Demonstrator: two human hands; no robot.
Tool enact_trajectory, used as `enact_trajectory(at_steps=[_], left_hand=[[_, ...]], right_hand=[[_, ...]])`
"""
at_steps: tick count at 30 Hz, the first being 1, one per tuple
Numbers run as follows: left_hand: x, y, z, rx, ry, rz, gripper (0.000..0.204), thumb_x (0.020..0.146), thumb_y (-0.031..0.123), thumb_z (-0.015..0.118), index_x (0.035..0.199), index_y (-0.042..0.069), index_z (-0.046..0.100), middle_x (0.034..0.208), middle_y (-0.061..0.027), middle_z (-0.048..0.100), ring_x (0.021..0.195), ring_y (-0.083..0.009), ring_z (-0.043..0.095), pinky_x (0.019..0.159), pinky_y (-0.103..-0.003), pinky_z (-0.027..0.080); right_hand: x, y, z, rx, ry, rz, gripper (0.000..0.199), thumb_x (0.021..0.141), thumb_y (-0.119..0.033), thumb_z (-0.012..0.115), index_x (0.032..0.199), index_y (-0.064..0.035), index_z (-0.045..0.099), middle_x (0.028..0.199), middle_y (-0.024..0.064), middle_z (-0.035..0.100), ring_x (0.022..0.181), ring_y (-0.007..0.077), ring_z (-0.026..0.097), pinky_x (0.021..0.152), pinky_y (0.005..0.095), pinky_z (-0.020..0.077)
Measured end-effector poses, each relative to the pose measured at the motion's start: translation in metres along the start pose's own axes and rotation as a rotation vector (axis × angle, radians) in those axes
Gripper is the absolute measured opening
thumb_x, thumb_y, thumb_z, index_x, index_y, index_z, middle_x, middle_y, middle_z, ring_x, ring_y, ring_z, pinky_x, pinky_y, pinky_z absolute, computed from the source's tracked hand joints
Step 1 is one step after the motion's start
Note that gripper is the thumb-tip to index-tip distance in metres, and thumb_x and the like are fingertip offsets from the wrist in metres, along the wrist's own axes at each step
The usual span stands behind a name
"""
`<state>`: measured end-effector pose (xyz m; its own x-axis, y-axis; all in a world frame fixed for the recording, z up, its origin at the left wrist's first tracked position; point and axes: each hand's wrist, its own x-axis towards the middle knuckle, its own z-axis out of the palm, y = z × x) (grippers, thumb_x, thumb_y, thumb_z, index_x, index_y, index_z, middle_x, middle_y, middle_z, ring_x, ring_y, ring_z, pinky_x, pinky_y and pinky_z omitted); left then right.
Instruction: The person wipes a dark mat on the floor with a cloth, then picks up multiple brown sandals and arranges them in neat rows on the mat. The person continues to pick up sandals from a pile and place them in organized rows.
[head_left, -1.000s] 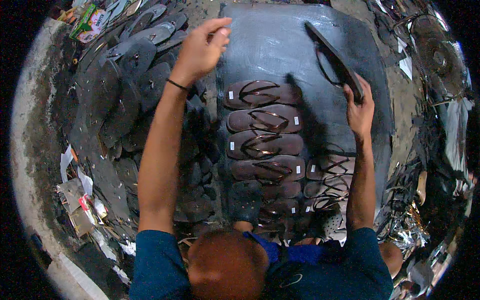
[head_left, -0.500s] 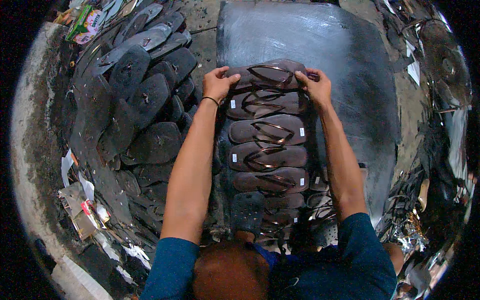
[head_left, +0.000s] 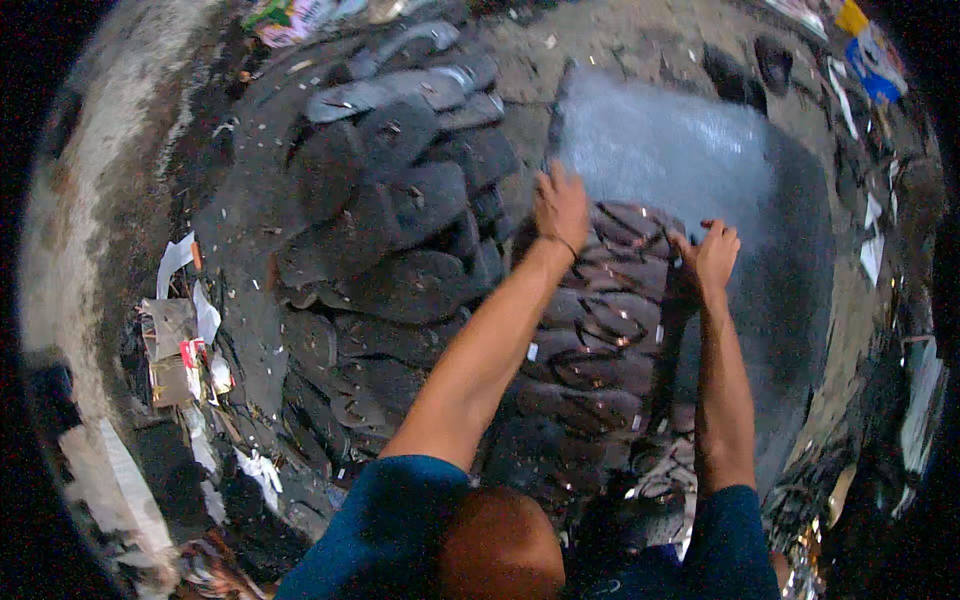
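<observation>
Head view: strapped brown sandals (head_left: 602, 315) already lined up on grey sheet (head_left: 665, 135); farthest sandal (head_left: 628, 226) lies between the hands. Left hand (head_left: 563, 208) blurred, grip can't be told; right hand (head_left: 712, 255) spread. Heaped dark soles (head_left: 400, 288), left, look unstrapped.

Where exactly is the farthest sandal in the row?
In the head view, the farthest sandal lies right of centre, between the left hand and right hand.
</observation>
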<state>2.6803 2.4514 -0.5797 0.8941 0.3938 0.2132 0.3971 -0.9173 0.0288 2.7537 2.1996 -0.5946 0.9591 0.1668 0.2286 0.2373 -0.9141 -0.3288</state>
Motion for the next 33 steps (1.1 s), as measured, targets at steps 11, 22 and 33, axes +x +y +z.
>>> enact_trajectory(at_steps=[11,22,33], left_hand=[[-0.064,-0.264,-0.284,0.054,0.057,0.184,0.092,0.07,0.016,0.07,0.154,0.009,0.033,0.156,-0.0206,0.036,0.147,-0.0405,0.028,0.122,-0.048,0.023],[-0.063,-0.338,-0.335,-0.086,0.145,0.307,0.07,0.073,0.015,0.076,0.14,0.014,0.057,0.134,-0.013,0.056,0.123,-0.0339,0.054,0.106,-0.042,0.041],[-0.056,-0.369,-0.334,-0.408,0.196,0.131,0.033,0.098,0.014,0.063,0.128,0.0,0.063,0.13,-0.0125,0.065,0.121,-0.023,0.058,0.109,-0.035,0.039]], right_hand=[[-0.069,-0.25,-0.128,0.926,-0.261,-0.446,0.039,0.092,-0.02,0.072,0.122,-0.001,0.058,0.116,0.0156,0.062,0.105,0.0271,0.065,0.089,0.0368,0.0542],[-0.104,-0.357,-0.093,1.035,-0.38,-0.048,0.054,0.086,-0.027,0.077,0.127,-0.0003,0.054,0.08,0.0101,0.064,0.07,0.0203,0.063,0.065,0.0353,0.0516],[-0.116,-0.361,-0.093,1.134,-0.4,-0.063,0.057,0.093,-0.034,0.067,0.133,-0.0011,0.044,0.102,0.0327,0.065,0.1,0.0497,0.063,0.086,0.0543,0.0496]])
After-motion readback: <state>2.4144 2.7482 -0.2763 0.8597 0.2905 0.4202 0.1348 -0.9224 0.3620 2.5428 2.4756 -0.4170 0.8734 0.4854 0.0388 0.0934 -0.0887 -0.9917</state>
